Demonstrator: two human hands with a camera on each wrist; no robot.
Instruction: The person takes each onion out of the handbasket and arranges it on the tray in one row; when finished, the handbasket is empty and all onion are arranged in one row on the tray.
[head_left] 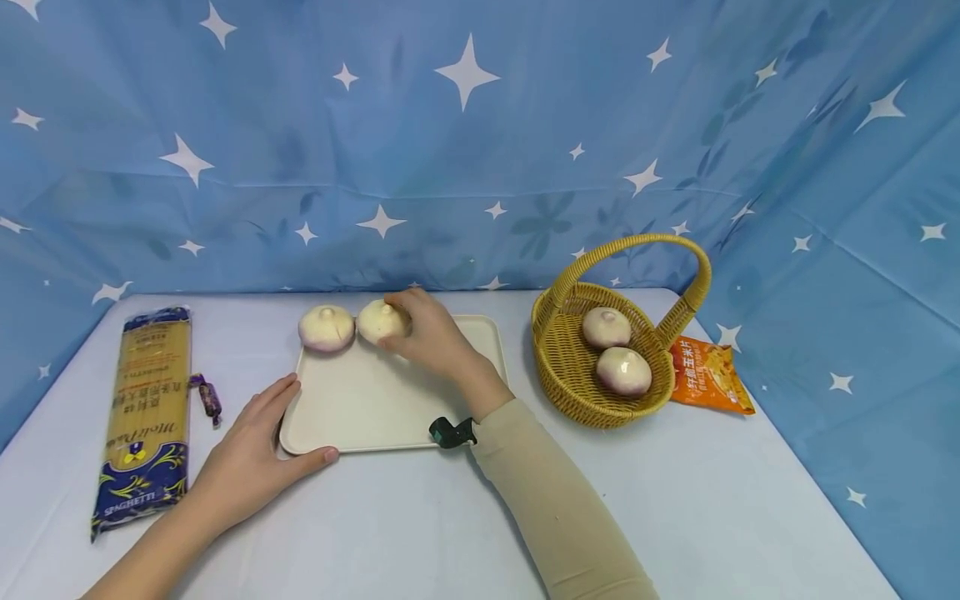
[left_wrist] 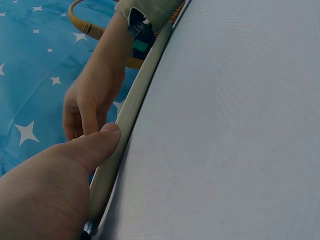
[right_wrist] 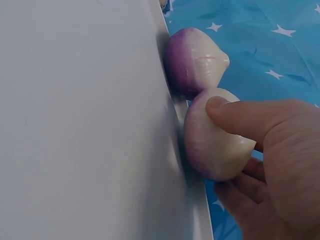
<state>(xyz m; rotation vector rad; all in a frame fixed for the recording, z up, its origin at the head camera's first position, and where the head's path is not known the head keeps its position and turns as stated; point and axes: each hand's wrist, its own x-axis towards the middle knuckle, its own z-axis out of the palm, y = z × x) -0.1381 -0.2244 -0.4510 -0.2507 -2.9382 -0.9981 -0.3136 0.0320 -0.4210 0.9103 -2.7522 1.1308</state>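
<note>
My right hand (head_left: 431, 333) pinches a white and purple turnip (right_wrist: 220, 142) between thumb and fingers, at the back rim of a cream tray (head_left: 360, 408). Touching it on the left, a second turnip (head_left: 327, 328) sits at the tray's back left corner with its pointed tip up. My left hand (head_left: 255, 442) rests at the tray's front left corner, fingers spread along the left side. Its thumb (left_wrist: 102, 145) lies on the front rim in the left wrist view. Two more turnips, one (head_left: 607, 327) behind the other (head_left: 624, 372), lie in a wicker basket (head_left: 551, 367).
A spaghetti packet (head_left: 150, 408) lies at the left, with a small purple-wrapped candy (head_left: 207, 400) beside it. The basket's tall handle (head_left: 637, 242) arches up right of the tray. An orange snack bag (head_left: 708, 377) lies partly behind the basket. A blue starry curtain (head_left: 420, 150) borders the table.
</note>
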